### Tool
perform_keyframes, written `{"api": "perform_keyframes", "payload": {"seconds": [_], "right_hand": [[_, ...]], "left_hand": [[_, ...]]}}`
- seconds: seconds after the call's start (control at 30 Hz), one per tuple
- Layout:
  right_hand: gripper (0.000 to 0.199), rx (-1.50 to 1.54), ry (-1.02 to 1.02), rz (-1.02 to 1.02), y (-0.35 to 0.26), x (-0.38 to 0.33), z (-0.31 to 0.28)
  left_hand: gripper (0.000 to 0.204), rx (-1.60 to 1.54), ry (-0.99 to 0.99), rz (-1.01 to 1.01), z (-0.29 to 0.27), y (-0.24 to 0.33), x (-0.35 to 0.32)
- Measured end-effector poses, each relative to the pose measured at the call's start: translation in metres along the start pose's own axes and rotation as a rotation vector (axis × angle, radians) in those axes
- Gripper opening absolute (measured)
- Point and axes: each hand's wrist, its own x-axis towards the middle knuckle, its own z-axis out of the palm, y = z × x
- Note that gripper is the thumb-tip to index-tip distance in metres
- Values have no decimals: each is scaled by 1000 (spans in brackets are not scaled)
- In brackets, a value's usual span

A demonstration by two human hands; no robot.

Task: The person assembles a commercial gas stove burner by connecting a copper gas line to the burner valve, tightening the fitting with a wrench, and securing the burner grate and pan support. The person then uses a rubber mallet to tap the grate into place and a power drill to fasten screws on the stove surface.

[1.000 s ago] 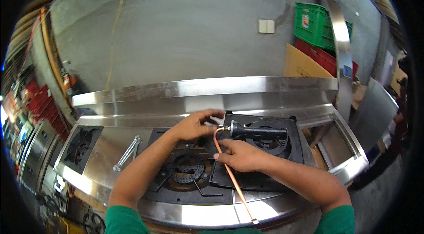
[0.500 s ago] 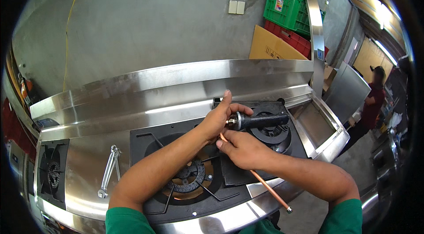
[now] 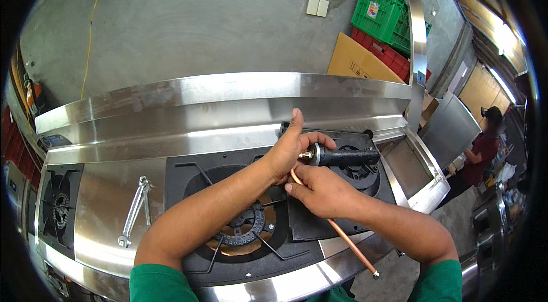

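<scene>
My right hand (image 3: pixel 325 191) is closed round a thin copper tube (image 3: pixel 349 245), which slants down past the stove's front edge to a metal fitting on its lower end. The tube's upper end goes in beside my left hand (image 3: pixel 291 151). That hand has its thumb raised and its index finger curved over the flange of a black burner pipe (image 3: pixel 354 157). A brass fitting (image 3: pixel 307 155) shows at the pipe's near end, against the left palm. The other left fingers are curled underneath, and what they grip is hidden.
Two wrenches (image 3: pixel 136 211) lie on the steel top (image 3: pixel 105 205) at left. A ring burner (image 3: pixel 242 225) with a pan support is under my left forearm. Behind stand a steel backsplash (image 3: pixel 228 88), a cardboard sheet (image 3: pixel 359 59) and green crates (image 3: pixel 382 14). A person (image 3: pixel 485 142) stands at far right.
The view has shifted slightly. Both hands keep nearly the same pose at the brass fitting and the copper tube. The person at far right has moved a little.
</scene>
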Motion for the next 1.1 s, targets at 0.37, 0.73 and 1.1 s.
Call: {"api": "perform_keyframes", "payload": {"seconds": [0.37,0.73,1.1], "right_hand": [[32,-159,-171,-31,1,6,-21],[38,-43,-310,55,-1,3,-36],[40,-46,-160,0,-3,-11,-24]], "left_hand": [[102,165,-14,31,-11,-3,8],[112,-17,-127,12,-19,-5,4],[98,55,-70,73,-15,-10,4]]}}
